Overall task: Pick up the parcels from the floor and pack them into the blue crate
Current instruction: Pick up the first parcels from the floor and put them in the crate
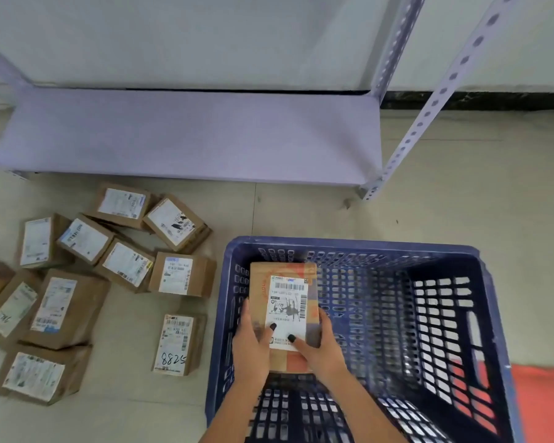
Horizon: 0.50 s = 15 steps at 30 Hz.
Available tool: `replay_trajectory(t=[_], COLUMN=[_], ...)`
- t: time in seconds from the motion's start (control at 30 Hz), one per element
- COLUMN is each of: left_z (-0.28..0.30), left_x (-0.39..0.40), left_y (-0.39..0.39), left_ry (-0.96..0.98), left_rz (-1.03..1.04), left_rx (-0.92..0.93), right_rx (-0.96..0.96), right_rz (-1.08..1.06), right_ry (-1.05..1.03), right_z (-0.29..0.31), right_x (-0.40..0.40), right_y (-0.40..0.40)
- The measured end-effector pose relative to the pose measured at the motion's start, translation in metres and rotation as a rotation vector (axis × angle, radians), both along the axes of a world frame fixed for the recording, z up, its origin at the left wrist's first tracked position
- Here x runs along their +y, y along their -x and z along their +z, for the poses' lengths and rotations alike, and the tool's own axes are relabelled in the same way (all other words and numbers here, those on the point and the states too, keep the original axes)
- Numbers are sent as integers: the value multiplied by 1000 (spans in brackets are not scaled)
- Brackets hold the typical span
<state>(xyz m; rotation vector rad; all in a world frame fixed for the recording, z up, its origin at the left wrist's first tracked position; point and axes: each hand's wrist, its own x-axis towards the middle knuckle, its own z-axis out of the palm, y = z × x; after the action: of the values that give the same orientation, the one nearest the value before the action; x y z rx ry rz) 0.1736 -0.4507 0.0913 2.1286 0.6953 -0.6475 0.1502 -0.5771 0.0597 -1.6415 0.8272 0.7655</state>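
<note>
Both hands, left (251,340) and right (322,348), grip one parcel (285,311) by its sides inside the blue crate (493,314), perhaps not touching its bottom. Other parcels (87,276) lie on the floor (301,212).

The crate (359,251) stood on the floor (461,203), right of a cluster of parcels (87,266). One parcel (285,282) sat inside the crate's left part, left hand (251,343) and right hand (320,350) gripping its near end. A shelf rack (189,139) lay behind them all.
</note>
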Motion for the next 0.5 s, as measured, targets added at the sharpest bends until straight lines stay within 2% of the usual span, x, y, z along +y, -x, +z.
replay_trajectory(t=[0.2,0.33,0.5], left_z=[-33,-28,-5], left_x=[-4,-12,-10], left_y=[3,3,-5], left_ry=[-145,-229,-235], left_rz=[59,-16,-104], left_rx=[-130,-312,-243], right_rx=[-67,-66,1], right_rz=[2,0,29], right_ry=[-40,-34,24], right_z=[-37,-34,-1], right_x=[8,11,6], right_y=[-3,-4,-13])
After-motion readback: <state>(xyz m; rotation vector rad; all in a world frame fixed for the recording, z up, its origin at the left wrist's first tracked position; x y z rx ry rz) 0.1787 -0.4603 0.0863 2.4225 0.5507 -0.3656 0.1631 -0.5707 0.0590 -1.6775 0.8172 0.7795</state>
